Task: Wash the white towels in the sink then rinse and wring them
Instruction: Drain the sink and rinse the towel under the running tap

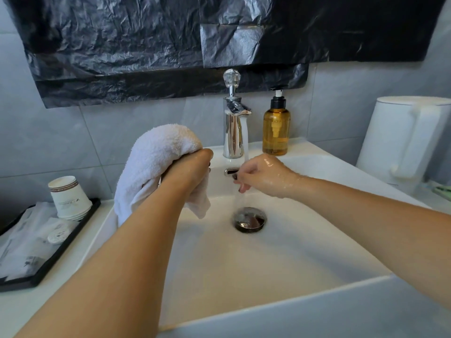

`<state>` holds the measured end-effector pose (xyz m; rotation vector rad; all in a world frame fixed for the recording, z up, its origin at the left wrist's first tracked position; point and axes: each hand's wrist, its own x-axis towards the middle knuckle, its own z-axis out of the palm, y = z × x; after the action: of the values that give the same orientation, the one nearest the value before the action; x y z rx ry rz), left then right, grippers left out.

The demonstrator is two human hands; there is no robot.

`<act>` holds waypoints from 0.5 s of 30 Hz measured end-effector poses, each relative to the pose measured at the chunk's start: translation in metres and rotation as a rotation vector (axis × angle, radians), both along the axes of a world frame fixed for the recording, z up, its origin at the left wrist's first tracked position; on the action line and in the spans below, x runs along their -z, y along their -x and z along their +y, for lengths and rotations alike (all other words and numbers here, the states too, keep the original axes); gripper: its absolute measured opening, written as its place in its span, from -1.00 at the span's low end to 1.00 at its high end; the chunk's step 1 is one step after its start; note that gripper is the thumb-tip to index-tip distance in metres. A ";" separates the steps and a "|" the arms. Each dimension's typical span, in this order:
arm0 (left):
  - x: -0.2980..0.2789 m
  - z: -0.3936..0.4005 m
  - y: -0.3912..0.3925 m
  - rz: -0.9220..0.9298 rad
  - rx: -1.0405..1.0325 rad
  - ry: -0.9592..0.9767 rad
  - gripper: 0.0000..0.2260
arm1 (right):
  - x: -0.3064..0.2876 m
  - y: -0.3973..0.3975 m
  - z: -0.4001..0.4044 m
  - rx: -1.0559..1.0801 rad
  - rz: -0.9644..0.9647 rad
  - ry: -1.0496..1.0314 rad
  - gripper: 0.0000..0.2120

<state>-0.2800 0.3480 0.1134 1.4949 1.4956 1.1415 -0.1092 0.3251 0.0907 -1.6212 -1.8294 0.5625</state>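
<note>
My left hand (192,167) grips a white towel (156,157) and holds it up over the left side of the white sink (280,269); the towel bulges above the hand and hangs down on both sides of my wrist. My right hand (261,174) is wet and sits under the stream of water running from the chrome faucet (233,125), fingers loosely curled downward, holding nothing. The water falls past it onto the metal drain (249,219).
An amber soap pump bottle (276,128) stands right of the faucet. A white kettle (405,142) is at the right. A black tray (44,245) with stacked paper cups (69,198) and wrapped packets lies left of the sink. Black plastic sheeting (170,45) covers the wall above.
</note>
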 end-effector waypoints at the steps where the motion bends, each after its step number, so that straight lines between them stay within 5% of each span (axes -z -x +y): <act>1: 0.001 0.001 -0.001 -0.004 -0.003 0.006 -0.82 | -0.003 -0.009 0.000 -0.025 -0.082 0.012 -0.83; 4: 0.001 0.000 -0.002 0.010 0.000 0.012 -0.82 | -0.010 -0.029 -0.005 -0.101 -0.316 0.187 -0.89; 7: 0.003 0.000 -0.002 0.039 0.007 0.000 -0.82 | -0.013 -0.036 -0.010 -0.167 -0.348 0.415 -0.80; 15: 0.004 0.003 -0.002 0.053 0.008 0.031 -0.81 | -0.008 -0.030 -0.011 -0.246 -0.516 0.580 -0.57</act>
<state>-0.2776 0.3508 0.1089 1.5190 1.5348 1.0772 -0.0791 0.3138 0.0982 -2.0716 -2.4222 0.9129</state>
